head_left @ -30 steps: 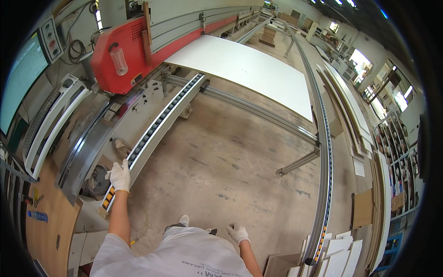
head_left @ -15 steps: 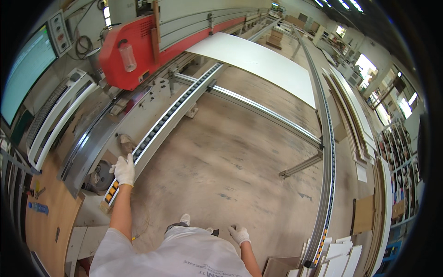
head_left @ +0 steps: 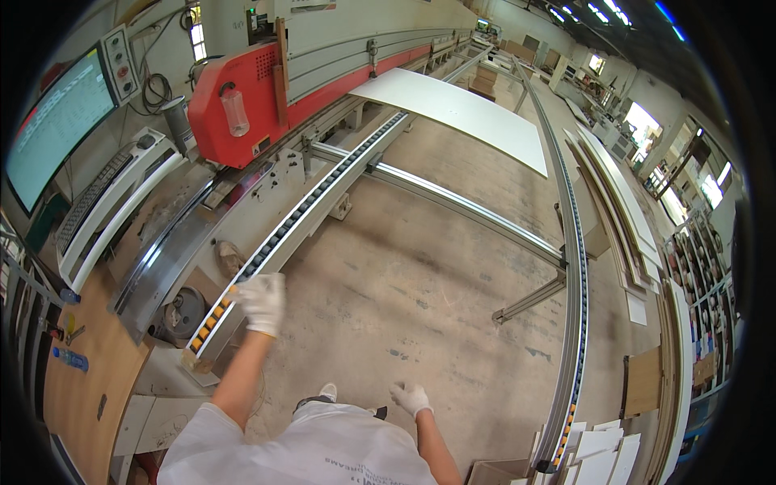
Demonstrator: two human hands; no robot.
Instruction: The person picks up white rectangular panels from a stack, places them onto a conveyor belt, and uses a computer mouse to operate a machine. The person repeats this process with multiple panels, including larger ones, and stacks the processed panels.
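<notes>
My left hand [head_left: 262, 305], in a white glove, is over or just beside the near end of a roller rail [head_left: 311, 200] with dark and orange rollers. Motion smears its fingers, and I cannot tell whether they touch the rail. Low in front of me is my right hand [head_left: 411, 398], also gloved, with loosely bent fingers and nothing visible in it. Farther off, a large white panel [head_left: 461, 113] lies across the rails. Its left edge reaches the red-and-grey machine [head_left: 234, 117].
A second roller rail [head_left: 575, 267] runs along the right, joined by a metal crossbar [head_left: 469, 206]. White boards [head_left: 618, 198] lean beyond it, with offcuts [head_left: 596, 453] at its near end. On the left are a monitor [head_left: 61, 125], a keyboard [head_left: 93, 190] and a wooden desk [head_left: 97, 364].
My left hand has come off its place on the rail and shifted right. My right hand has moved slightly up and left. The view has turned a little to the left.
</notes>
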